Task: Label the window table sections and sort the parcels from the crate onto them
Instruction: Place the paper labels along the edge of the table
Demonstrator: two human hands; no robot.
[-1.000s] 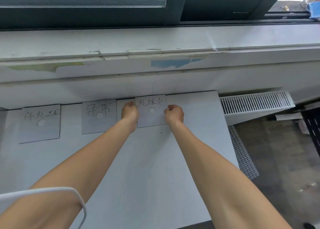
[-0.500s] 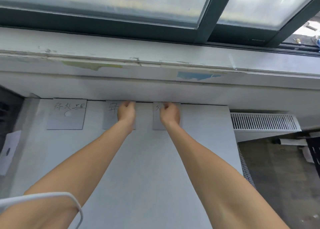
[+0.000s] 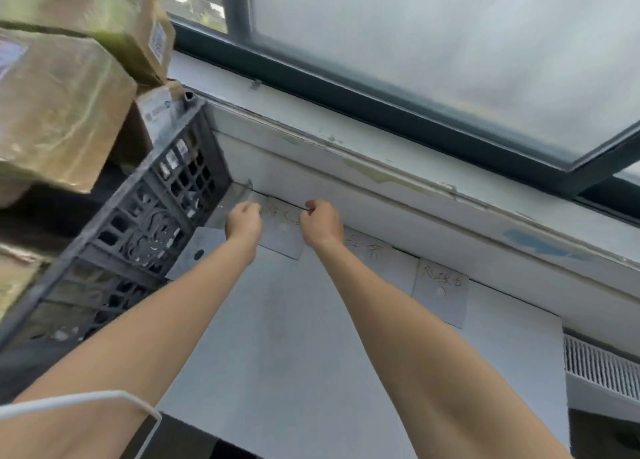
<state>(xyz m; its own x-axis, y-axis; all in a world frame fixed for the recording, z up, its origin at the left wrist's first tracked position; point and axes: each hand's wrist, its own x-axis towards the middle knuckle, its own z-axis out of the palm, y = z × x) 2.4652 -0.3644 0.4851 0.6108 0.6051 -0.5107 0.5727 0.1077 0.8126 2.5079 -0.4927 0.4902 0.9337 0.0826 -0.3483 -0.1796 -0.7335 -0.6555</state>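
Three grey label cards with handwritten characters lie along the far edge of the white table (image 3: 311,337), below the window sill. My left hand (image 3: 243,221) and my right hand (image 3: 320,223) hold the leftmost label card (image 3: 283,238) at its two far corners, fingers curled over its edge. The middle label card (image 3: 369,250) and the right label card (image 3: 440,294) lie flat and untouched. The dark lattice crate (image 3: 138,236) stands at the table's left end. Brown taped parcels (image 3: 59,112) are piled in it.
Another grey card with a dark hole (image 3: 197,252) lies beside the crate's foot. A white radiator grille (image 3: 602,372) sits past the table's right end. The dark window frame (image 3: 381,112) runs above the peeling sill.
My hands went from the right card to the middle card, and now to the leftmost one. The view swung left and brought the crate and parcels into sight.
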